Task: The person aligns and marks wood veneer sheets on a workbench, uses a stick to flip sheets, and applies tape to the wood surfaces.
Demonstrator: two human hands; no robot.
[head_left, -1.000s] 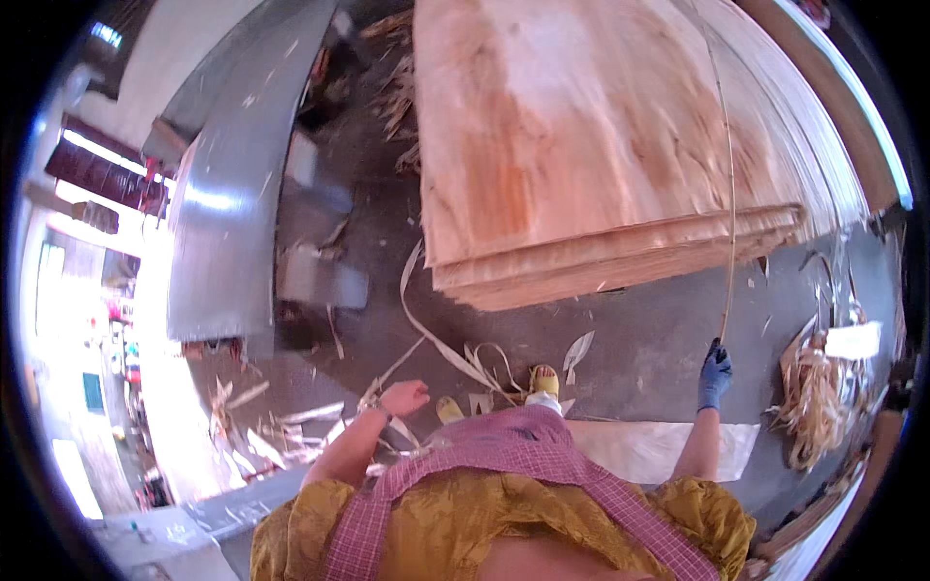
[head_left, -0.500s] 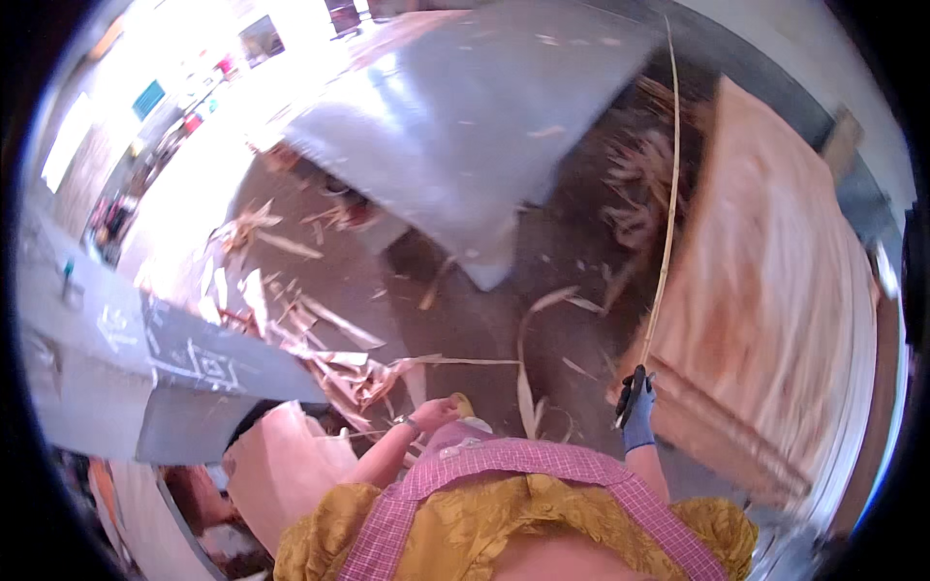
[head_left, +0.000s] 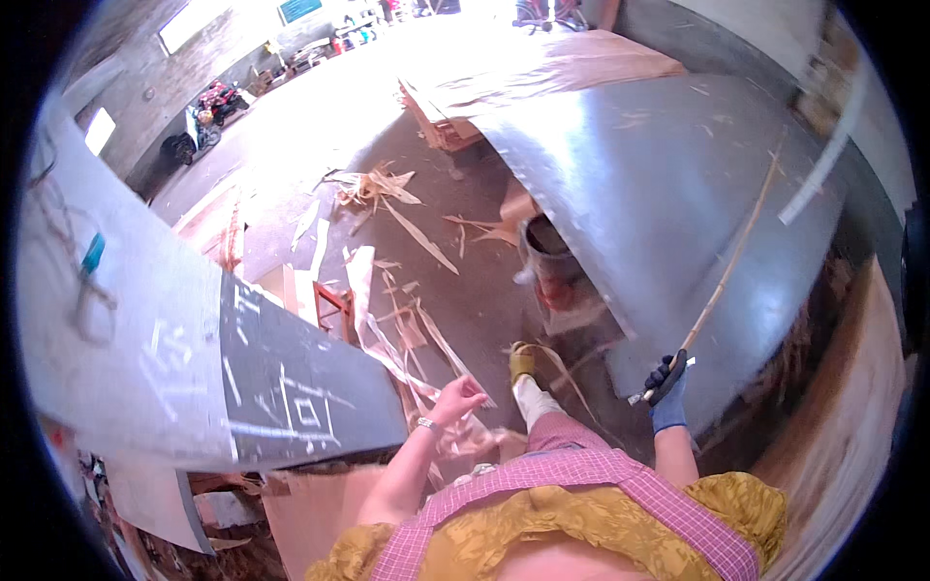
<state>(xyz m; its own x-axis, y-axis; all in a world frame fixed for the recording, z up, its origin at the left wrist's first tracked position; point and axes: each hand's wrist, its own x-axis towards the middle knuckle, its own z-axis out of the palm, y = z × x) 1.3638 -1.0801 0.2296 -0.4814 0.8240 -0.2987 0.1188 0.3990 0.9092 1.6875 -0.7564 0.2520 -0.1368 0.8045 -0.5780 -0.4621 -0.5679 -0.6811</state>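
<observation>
My right hand (head_left: pixel 666 385), in a dark-palmed blue glove, is wrapped round the lower end of a long thin stick (head_left: pixel 733 254). The stick slants up and away to the right, over a broad grey metal-topped table (head_left: pixel 668 165). A small pale end pokes out below the fist; I cannot tell what it is. My left hand (head_left: pixel 458 399) is bare, with a band at the wrist, its fingers curled in and nothing seen in them. It hovers above torn veneer strips (head_left: pixel 373 329) on the floor.
A grey metal cabinet (head_left: pixel 320 387) with chalk marks stands close on my left. A bucket (head_left: pixel 549 242) sits beneath the table's near edge. Stacked veneer sheets (head_left: pixel 838 407) rise at my right, and thin sheets (head_left: pixel 542 73) lie on the far end of the table.
My view has swung right to left across the room, so the table now lies further right. A foot has stepped forward. The stick stays in my right hand, now tilted more to the right.
</observation>
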